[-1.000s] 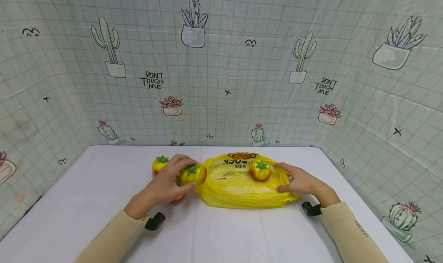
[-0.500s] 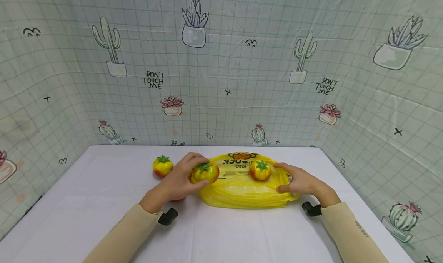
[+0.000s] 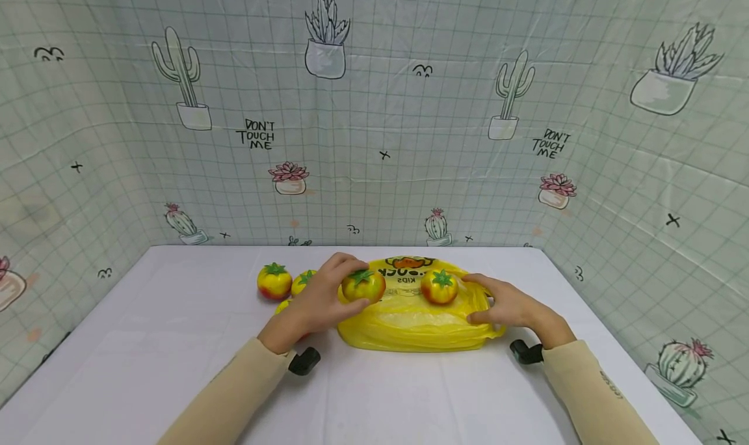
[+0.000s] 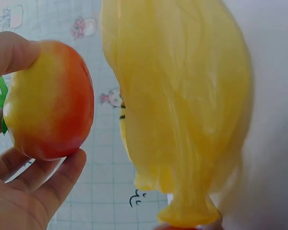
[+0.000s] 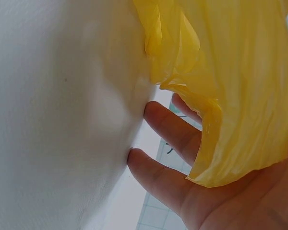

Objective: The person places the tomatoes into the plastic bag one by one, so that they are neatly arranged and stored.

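Observation:
My left hand (image 3: 324,302) holds a yellow-red tomato (image 3: 364,287) with a green leafy top, thumb on one side and fingers on the other. It hovers over the left part of a yellow plastic bag (image 3: 404,334), which lies flat. Another tomato (image 3: 439,289) sits on the bag, right of its middle. At the bag's right end rests my right hand (image 3: 506,305), with the bag's edge draped over the palm. In the right wrist view, its spread fingers (image 5: 175,136) reach past the plastic and touch the white table.
Left of the bag, a tomato (image 3: 274,283) stands on the white table (image 3: 175,341), and a second tomato (image 3: 302,281) is partly behind my left hand. A third, mostly hidden, lies nearer. A patterned cloth wall (image 3: 374,107) rises behind the table.
My left hand has carried its tomato to the right, from beside the other tomatoes to above the bag. My right hand stays at the bag's right end.

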A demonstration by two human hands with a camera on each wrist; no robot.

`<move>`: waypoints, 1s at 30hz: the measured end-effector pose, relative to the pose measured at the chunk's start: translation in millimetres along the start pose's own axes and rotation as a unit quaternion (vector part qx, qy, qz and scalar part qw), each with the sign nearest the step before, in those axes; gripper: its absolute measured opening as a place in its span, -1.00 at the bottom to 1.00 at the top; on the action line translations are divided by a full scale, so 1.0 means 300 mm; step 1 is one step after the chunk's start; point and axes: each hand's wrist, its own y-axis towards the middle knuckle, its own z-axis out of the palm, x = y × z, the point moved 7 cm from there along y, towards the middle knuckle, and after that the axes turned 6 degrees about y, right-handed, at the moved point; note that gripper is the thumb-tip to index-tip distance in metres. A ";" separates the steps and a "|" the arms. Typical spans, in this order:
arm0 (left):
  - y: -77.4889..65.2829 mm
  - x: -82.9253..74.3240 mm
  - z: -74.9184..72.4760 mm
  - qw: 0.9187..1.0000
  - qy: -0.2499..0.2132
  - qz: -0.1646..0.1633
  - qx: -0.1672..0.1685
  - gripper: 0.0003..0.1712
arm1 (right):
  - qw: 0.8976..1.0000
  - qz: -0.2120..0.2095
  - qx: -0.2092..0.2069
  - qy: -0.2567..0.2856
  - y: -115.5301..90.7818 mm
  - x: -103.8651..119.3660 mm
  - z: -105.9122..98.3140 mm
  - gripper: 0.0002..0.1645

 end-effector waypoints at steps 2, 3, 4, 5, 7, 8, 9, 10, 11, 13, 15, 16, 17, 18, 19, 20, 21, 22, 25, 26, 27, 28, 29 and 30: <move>0.009 0.000 0.006 1.000 0.001 -0.007 -0.003 -0.44 | 1.000 0.001 0.000 0.001 0.000 0.000 -0.001 0.00; 0.013 0.000 0.009 1.000 0.000 -0.010 -0.004 -0.44 | 1.000 0.002 -0.001 0.001 0.000 0.000 -0.001 0.00; 0.016 0.000 0.013 1.000 -0.002 -0.013 -0.005 -0.44 | 1.000 0.002 0.000 0.001 0.000 0.001 -0.001 0.00; 0.020 0.001 0.018 1.000 -0.002 -0.017 -0.004 -0.44 | 1.000 0.003 0.000 0.002 -0.001 0.001 -0.001 -0.01; 0.026 0.003 0.027 1.000 -0.003 -0.027 -0.001 -0.44 | 1.000 0.004 0.000 0.003 -0.001 0.003 -0.001 -0.01; 0.028 0.004 0.031 0.999 -0.003 -0.032 0.001 -0.43 | 1.000 0.005 0.001 0.002 -0.002 0.003 -0.001 -0.01; 0.031 0.005 0.035 0.999 -0.004 -0.038 0.003 -0.42 | 1.000 0.005 0.001 0.003 -0.002 0.004 -0.001 -0.01; 0.034 0.007 0.039 0.999 -0.003 -0.045 0.005 -0.42 | 1.000 0.004 0.001 0.004 -0.002 0.005 -0.002 -0.02; 0.037 0.008 0.042 0.999 -0.004 -0.052 0.007 -0.41 | 1.000 0.003 0.001 0.005 -0.002 0.006 -0.002 -0.02; 0.044 0.008 0.049 0.998 -0.006 -0.065 0.011 -0.41 | 1.000 0.001 0.000 0.006 -0.002 0.008 -0.004 -0.02; 0.052 0.009 0.057 0.997 -0.009 -0.078 0.017 -0.42 | 1.000 -0.001 0.000 0.006 -0.003 0.010 -0.005 -0.03; 0.056 0.010 0.062 0.996 -0.010 -0.084 0.020 -0.42 | 1.000 -0.001 0.000 0.007 -0.004 0.010 -0.005 -0.03; 0.060 0.010 0.067 0.996 -0.014 -0.089 0.024 -0.42 | 1.000 0.000 0.000 0.007 -0.005 0.010 -0.005 -0.03; 0.065 0.011 0.072 0.995 -0.017 -0.091 0.026 -0.41 | 1.000 0.001 0.001 0.007 -0.005 0.010 -0.004 -0.03; 0.069 0.012 0.079 0.995 -0.018 -0.094 0.030 -0.41 | 1.000 0.002 0.001 0.008 -0.005 0.009 -0.004 -0.02; 0.074 0.014 0.085 0.995 -0.018 -0.097 0.034 -0.41 | 1.000 0.003 0.001 0.007 -0.006 0.008 -0.003 -0.02; 0.078 0.016 0.092 0.994 -0.019 -0.100 0.037 -0.41 | 1.000 0.004 0.002 0.009 -0.006 0.008 -0.003 -0.02; 0.083 0.019 0.099 0.994 -0.019 -0.103 0.040 -0.41 | 1.000 0.005 0.001 0.010 -0.005 0.007 -0.003 -0.02; 0.098 0.029 0.118 0.992 -0.015 -0.112 0.048 -0.41 | 1.000 0.004 0.001 0.008 -0.004 0.008 -0.004 -0.02; 0.103 0.032 0.124 0.992 -0.018 -0.116 0.049 -0.41 | 1.000 0.005 0.001 0.009 -0.004 0.007 -0.004 -0.02; 0.108 0.035 0.130 0.991 -0.020 -0.118 0.051 -0.41 | 1.000 0.005 0.001 0.009 -0.004 0.007 -0.004 -0.02; 0.112 0.038 0.135 0.991 -0.022 -0.121 0.053 -0.41 | 1.000 0.006 0.002 0.010 -0.003 0.007 -0.004 -0.02; 0.117 0.040 0.141 0.991 -0.024 -0.123 0.055 -0.41 | 1.000 0.006 0.003 0.009 -0.003 0.006 -0.004 -0.01; 0.122 0.040 0.146 0.990 -0.026 -0.123 0.058 -0.41 | 1.000 0.007 0.003 0.008 -0.004 0.006 -0.004 -0.01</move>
